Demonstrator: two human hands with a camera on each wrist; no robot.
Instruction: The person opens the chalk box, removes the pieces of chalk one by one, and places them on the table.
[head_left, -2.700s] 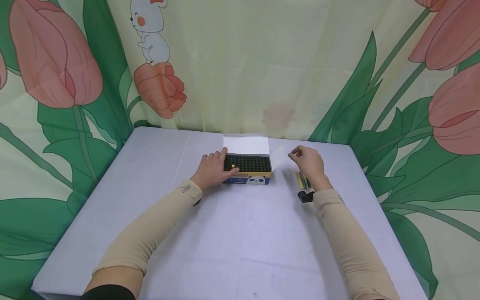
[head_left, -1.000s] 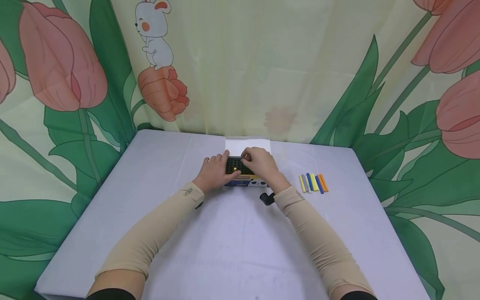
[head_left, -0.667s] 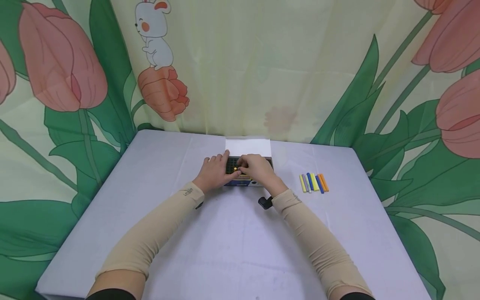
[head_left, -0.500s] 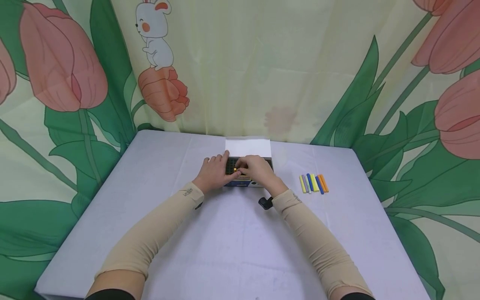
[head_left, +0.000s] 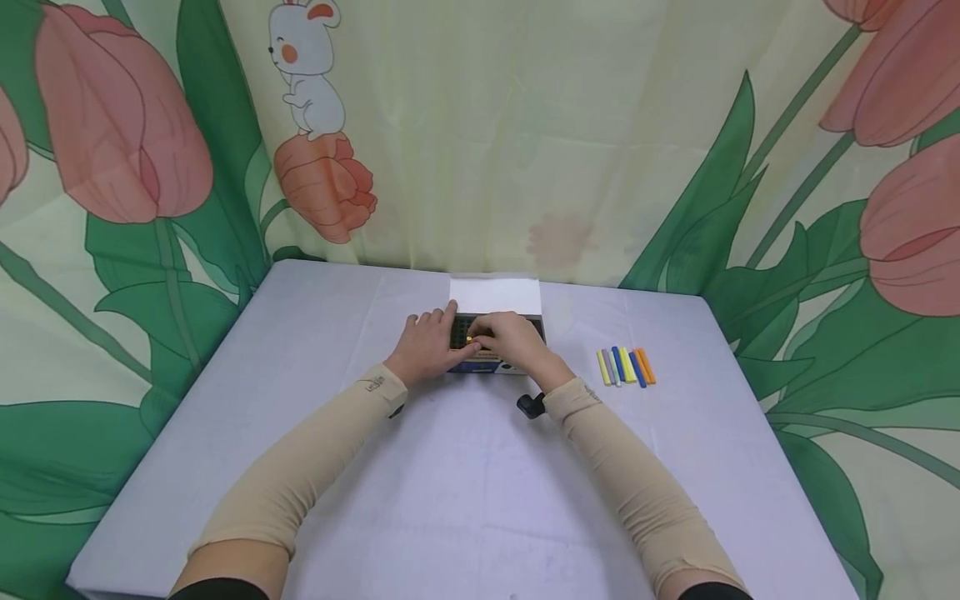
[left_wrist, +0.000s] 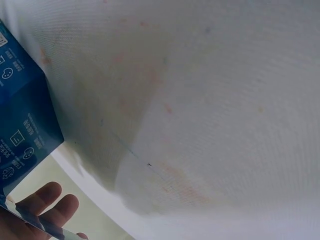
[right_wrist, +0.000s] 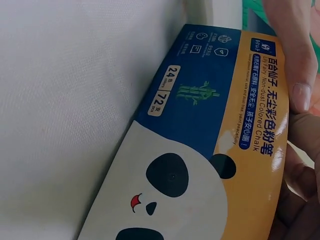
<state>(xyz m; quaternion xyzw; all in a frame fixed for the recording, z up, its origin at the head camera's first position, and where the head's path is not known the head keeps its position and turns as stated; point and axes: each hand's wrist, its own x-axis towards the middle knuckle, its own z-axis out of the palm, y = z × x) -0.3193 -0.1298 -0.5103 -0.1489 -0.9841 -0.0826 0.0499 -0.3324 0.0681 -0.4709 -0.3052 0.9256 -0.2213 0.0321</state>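
Note:
A panda-printed box of coloured chalk (head_left: 487,364), labelled in the right wrist view, stands with its white lid (head_left: 495,295) raised behind it. Inside is a dark insert full of holes (head_left: 460,325). My left hand (head_left: 427,342) steadies the box's left end, thumb along the front rim, fingers extended towards the back corner. In the left wrist view its fingers (left_wrist: 59,210) lie loosely beside a flap. My right hand (head_left: 513,340) is over the insert, curled fingertips meeting at a yellow chalk stick (head_left: 468,339), mostly hidden. The right fingers cover part of the insert.
A row of several chalk sticks (head_left: 626,367), yellow, purple, white, blue and orange, lies right of the box on the white-covered table (head_left: 480,483). A tulip-patterned curtain (head_left: 465,150) hangs close behind the table's back edge.
My right hand has come from right of the box to over the insert, then moved left and down to the yellow chalk. My left hand has stayed at the box's left end.

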